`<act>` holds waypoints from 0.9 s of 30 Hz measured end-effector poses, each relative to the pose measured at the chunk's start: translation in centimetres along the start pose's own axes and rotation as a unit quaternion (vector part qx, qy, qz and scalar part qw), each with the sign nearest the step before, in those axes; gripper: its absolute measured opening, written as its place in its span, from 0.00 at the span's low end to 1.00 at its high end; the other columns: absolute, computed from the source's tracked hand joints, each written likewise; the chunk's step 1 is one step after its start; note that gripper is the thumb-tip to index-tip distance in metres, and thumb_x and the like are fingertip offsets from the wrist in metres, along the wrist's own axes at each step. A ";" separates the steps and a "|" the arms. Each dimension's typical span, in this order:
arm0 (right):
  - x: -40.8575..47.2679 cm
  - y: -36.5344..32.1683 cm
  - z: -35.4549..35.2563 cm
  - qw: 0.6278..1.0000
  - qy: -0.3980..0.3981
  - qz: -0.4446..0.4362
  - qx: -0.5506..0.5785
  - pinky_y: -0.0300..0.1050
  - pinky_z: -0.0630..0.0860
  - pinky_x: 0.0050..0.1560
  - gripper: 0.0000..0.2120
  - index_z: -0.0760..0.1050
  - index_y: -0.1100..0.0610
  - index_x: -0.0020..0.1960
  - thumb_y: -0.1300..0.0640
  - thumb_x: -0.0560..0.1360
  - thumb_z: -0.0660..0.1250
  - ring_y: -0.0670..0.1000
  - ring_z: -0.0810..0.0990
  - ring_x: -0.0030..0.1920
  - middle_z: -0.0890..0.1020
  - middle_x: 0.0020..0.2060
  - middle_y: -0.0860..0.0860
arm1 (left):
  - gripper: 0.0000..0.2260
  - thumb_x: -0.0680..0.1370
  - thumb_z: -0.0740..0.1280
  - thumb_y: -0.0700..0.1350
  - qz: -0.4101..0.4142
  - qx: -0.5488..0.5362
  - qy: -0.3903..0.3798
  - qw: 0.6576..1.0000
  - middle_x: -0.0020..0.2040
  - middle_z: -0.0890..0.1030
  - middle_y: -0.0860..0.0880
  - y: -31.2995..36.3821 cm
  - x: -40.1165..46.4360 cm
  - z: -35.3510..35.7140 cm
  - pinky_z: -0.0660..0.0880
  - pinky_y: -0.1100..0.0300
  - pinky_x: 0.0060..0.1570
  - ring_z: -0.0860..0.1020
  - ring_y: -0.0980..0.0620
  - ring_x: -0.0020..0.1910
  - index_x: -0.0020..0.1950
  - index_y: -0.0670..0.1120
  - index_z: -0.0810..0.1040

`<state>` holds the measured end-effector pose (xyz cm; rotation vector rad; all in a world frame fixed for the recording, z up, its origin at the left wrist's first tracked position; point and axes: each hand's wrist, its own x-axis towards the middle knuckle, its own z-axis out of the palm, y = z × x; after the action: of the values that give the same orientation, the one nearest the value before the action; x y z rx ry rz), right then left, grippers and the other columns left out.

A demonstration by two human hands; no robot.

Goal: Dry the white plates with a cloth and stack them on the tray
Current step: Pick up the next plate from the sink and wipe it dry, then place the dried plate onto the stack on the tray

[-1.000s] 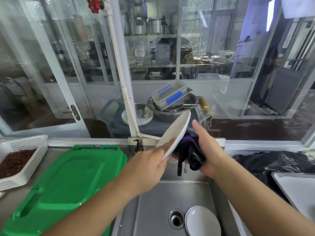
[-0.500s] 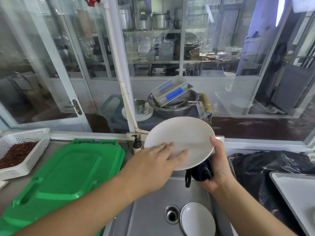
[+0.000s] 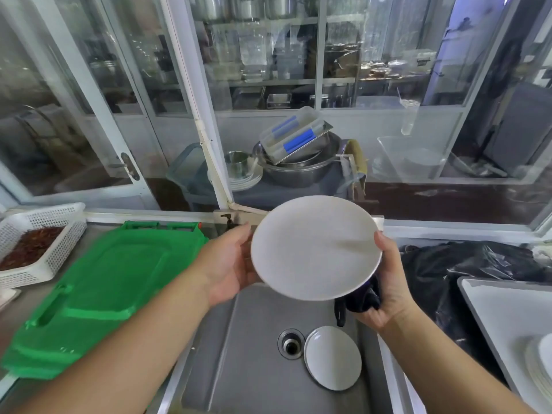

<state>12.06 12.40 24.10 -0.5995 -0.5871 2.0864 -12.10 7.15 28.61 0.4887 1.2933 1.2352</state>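
- Holding a white plate over the sink: left hand grips the rim at 9 o'clock, fingers curled behind, thumb on the near edge.
- Right hand pinches the rim at 3 o'clock with its thumb on the face; the same hand keeps a dark cloth bunched under the plate at about 5 o'clock.
- Plate is tilted, face toward the camera. A faint streak near the right thumb may be water; cannot confirm.
- Judgement: this plate is mid-drying. To do it well, keep the left hand as anchor on the rim, spread the cloth out of its bunch, and wipe in circles from centre to edge, then turn the plate for the back.
- Risk: a wet rim held only by pinches may slip; working above the sink limits the fall.
- A second white plate lies in the sink, just beside the drain, at 5 o'clock from the held plate; presumably not yet dried.
- Tray sits at the far right on the table, stacked plates at its near corner; the dried plate belongs there.
- Green lid lies at 8 o'clock, well apart.
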 end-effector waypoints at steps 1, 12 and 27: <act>-0.3 0.1 -0.3 1.000 0.008 0.004 -0.006 0.73 0.68 0.74 0.31 0.83 0.55 0.68 0.37 0.72 0.70 0.67 0.80 0.67 0.80 0.69 0.63 | 0.18 0.86 0.61 0.51 -0.013 -0.010 -0.010 1.000 0.55 0.84 0.43 -0.5 0.1 -0.2 0.83 0.55 0.39 0.83 0.48 0.43 0.70 0.43 0.80; -5.1 1.3 -2.6 0.957 0.247 -0.081 -0.127 0.46 0.81 0.29 0.12 0.86 0.59 0.53 0.52 0.75 0.76 0.55 0.85 0.32 0.86 0.40 0.58 | 0.12 0.83 0.64 0.37 -0.011 0.014 -0.083 0.996 0.44 0.87 0.44 -2.9 2.6 -0.7 0.82 0.57 0.31 0.85 0.49 0.36 0.65 0.41 0.81; -21.9 3.1 -9.9 0.843 0.503 -0.105 -0.158 0.55 0.84 0.42 0.07 0.85 0.56 0.42 0.59 0.64 0.78 0.61 0.86 0.38 0.86 0.42 0.61 | 0.12 0.85 0.63 0.39 -0.123 0.131 -0.258 0.949 0.59 0.85 0.37 -13.4 0.3 8.3 0.84 0.52 0.41 0.84 0.42 0.49 0.67 0.41 0.81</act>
<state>27.39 -5.68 18.90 -1.5905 -0.3309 1.1974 0.69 5.64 19.47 0.7593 1.0282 0.6641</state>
